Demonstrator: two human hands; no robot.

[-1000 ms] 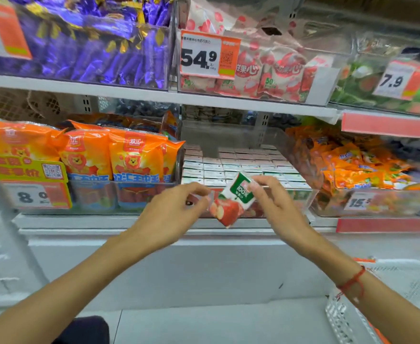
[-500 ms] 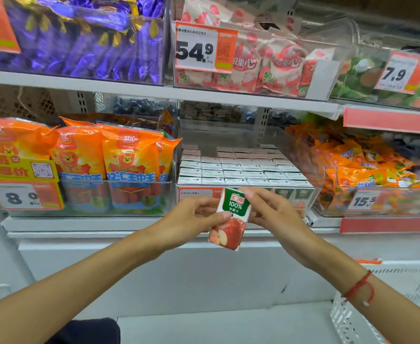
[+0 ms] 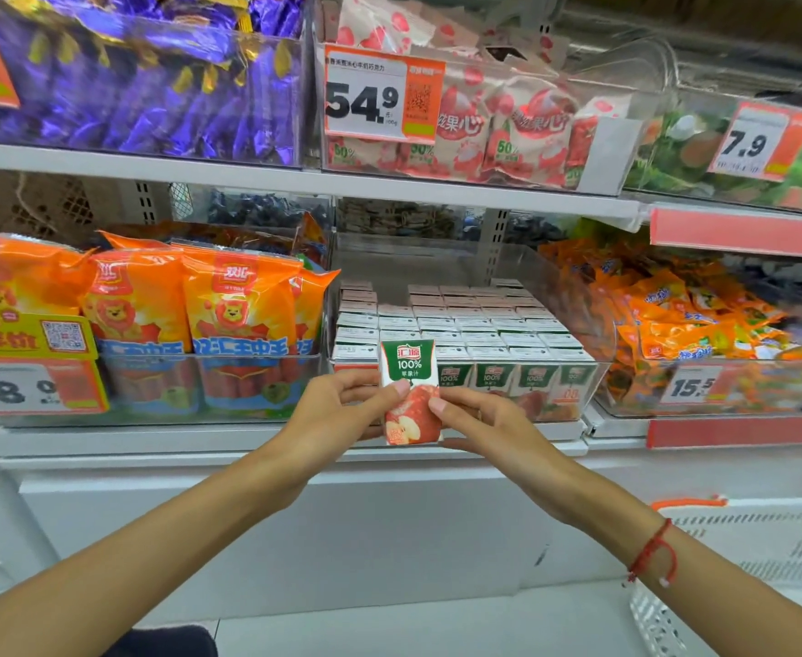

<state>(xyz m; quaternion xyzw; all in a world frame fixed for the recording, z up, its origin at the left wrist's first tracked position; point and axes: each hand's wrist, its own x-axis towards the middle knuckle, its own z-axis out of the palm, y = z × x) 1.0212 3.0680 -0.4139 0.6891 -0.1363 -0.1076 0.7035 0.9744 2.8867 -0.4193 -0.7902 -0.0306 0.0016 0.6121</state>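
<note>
You've turned the juice carton (image 3: 408, 365) upright since a moment ago, when it hung tilted between your hands, and it now sits closer to the stocked row. In the head view, your left hand (image 3: 337, 414) grips its left edge, thumb pressed on the front face and fingers (image 3: 363, 377) curled behind. Your right hand (image 3: 489, 429) pinches the right edge, thumb on the apple picture. The carton stands between both thumbs, just in front of the clear bin (image 3: 600, 372) of matching cartons, above the shelf (image 3: 199, 441) lip. A white basket (image 3: 769, 538) sits at lower right.
</note>
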